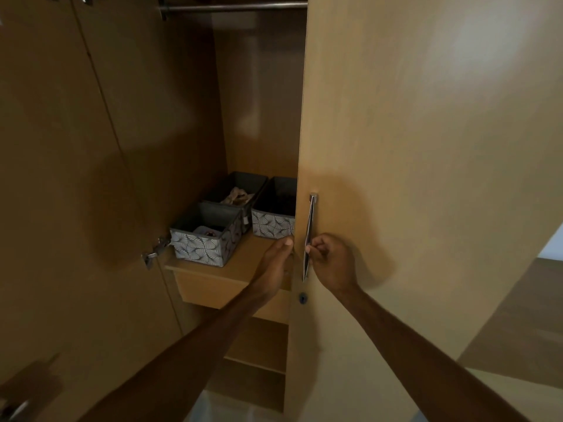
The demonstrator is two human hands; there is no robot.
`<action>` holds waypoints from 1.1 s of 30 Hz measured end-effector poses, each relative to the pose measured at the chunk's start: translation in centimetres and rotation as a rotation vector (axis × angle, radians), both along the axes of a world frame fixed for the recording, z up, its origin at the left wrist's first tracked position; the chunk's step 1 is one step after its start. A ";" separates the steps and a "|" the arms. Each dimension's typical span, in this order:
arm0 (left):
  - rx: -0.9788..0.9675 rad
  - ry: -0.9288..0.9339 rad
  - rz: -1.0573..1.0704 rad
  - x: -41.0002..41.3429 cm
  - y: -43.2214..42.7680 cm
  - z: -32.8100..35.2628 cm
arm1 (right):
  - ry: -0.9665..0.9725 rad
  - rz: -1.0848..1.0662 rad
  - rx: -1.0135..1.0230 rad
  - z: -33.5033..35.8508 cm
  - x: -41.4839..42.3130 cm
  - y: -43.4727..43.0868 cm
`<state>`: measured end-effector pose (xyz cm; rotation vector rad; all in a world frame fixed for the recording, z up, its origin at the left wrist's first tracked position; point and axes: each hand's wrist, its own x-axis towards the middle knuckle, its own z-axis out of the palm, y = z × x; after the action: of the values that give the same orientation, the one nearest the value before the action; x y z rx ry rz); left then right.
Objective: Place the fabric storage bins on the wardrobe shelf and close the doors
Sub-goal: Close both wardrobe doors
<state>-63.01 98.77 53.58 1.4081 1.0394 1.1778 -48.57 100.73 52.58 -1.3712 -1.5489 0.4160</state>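
The right hand (332, 260) curls round the upright handle (310, 226) of the door (426, 178). The left hand (274, 263) meets the door's edge, fingers hidden, so I cannot tell its grip. Three leaf-patterned bins (201, 242) sit on the shelf (246, 255), long axes running front to back.

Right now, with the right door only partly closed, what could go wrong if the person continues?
1. The left hand is at the edge of the right door, with its fingers hidden behind it. They may get pinched as the right hand pulls the handle.
2. The front bin stands near the front edge of the shelf, by the hinge. The left door might catch it.
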 end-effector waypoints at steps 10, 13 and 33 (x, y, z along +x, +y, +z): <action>0.092 0.012 0.240 -5.0 -4.1 -1.7 | 0.116 0.006 -0.004 -0.9 -1.4 -5.9; 0.071 -0.007 0.325 -8.6 -7.1 -3.0 | 0.117 0.080 -0.061 -1.9 -4.3 -8.7; 0.176 0.156 1.193 -34.7 -30.3 2.5 | 0.157 0.730 -0.201 1.8 -33.8 -21.2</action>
<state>-97.75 68.49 56.13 0.9503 2.0455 2.0299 -82.35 79.48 54.40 -0.8429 -1.8772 1.1199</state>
